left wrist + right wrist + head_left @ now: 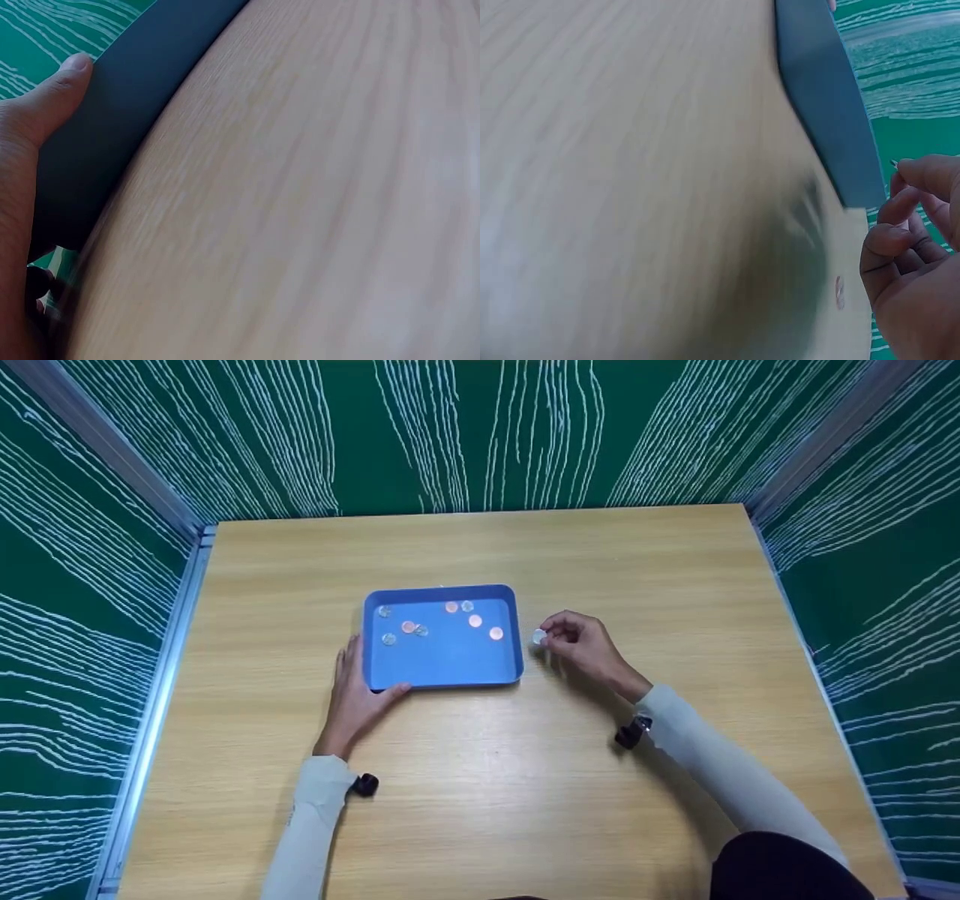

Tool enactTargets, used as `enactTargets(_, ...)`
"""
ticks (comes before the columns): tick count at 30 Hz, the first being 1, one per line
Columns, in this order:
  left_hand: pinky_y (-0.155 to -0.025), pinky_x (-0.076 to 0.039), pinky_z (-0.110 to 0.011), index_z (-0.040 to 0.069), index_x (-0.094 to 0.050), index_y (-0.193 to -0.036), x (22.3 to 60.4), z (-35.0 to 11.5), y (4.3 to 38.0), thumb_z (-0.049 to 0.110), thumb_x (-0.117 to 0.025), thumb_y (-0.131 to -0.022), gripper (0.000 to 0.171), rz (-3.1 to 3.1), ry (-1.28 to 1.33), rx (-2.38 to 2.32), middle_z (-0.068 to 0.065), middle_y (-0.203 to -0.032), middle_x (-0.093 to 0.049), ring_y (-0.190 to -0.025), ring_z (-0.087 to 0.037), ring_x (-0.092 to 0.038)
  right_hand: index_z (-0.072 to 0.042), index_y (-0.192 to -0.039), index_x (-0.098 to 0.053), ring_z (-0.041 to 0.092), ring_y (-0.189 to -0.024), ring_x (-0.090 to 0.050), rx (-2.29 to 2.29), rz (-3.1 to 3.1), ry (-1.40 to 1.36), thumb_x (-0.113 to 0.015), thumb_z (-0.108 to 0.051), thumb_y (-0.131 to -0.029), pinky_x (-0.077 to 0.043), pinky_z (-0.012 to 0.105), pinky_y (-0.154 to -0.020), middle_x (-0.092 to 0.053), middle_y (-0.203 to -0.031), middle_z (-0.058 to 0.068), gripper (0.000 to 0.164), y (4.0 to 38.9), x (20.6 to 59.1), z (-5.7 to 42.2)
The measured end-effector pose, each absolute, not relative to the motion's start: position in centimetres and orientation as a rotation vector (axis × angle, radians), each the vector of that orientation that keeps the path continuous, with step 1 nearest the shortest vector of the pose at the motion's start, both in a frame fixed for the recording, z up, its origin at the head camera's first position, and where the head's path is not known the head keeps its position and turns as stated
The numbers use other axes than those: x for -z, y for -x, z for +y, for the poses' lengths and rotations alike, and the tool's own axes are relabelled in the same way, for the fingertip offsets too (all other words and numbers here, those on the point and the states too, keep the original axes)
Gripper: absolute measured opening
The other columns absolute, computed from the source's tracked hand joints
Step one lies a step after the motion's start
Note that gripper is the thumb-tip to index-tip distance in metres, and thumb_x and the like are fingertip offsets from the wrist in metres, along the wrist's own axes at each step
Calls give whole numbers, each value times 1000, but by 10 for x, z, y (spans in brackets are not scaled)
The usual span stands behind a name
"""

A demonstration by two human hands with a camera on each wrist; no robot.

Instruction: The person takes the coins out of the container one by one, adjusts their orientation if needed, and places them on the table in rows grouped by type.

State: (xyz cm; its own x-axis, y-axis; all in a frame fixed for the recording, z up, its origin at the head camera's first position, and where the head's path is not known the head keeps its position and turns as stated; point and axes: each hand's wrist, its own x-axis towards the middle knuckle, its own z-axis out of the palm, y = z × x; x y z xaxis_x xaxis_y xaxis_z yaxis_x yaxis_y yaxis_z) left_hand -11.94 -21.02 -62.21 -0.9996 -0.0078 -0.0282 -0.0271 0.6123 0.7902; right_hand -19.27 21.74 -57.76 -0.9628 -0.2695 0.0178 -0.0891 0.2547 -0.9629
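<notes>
A blue rectangular tray (442, 664) lies on the table. Several coins are spread over its floor, some copper-coloured (475, 621) and some silvery (388, 639). My left hand (354, 697) grips the tray's near left corner, thumb along the front wall and fingers along the left side. In the left wrist view the thumb (64, 94) presses against the tray's outer wall. Just off the tray's right side, my right hand (589, 649) pinches a silvery coin (538, 637) between thumb and fingertips. The right wrist view shows that coin (894, 163) edge-on.
A light wooden table (480, 780) spreads around the tray. Green panels with white streaks (480, 435) enclose it at the back and both sides, with metal rails at the corners. A small oval, coin-like shape (840, 292) shows on the table below the right hand.
</notes>
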Motion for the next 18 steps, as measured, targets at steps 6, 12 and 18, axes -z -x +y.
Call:
enactTargets(6, -132, -12, -72, 17, -7, -179, 621, -210, 119, 66, -88, -85, 133, 2790, 45, -1370, -14, -185, -7, -169, -46, 0, 10, -115, -74, 11, -82, -66, 1770, 2394, 291, -77, 8, -97, -55, 16, -71, -75, -104, 27, 18, 191, 588, 230)
enactTargets(12, -133, -11, -71, 13, -10, -179, 622, -210, 120, 61, -90, -86, 132, 2806, 29, -1377, -19, -184, -10, -169, -48, -1, 9, -114, -75, 11, -78, -64, 1714, 2457, 227, -75, 9, -97, -51, 16, -65, -75, -99, 23, 17, 190, 596, 239)
enactTargets(18, -132, -10, -72, 15, -10, -179, 624, -211, 120, 63, -89, -85, 132, 2802, 27, -1385, -19, -184, -10, -169, -48, -1, 6, -114, -77, 16, -83, -62, 1686, 2497, 208, -78, 2, -99, -51, 15, -71, -75, -100, 23, 15, 191, 600, 243)
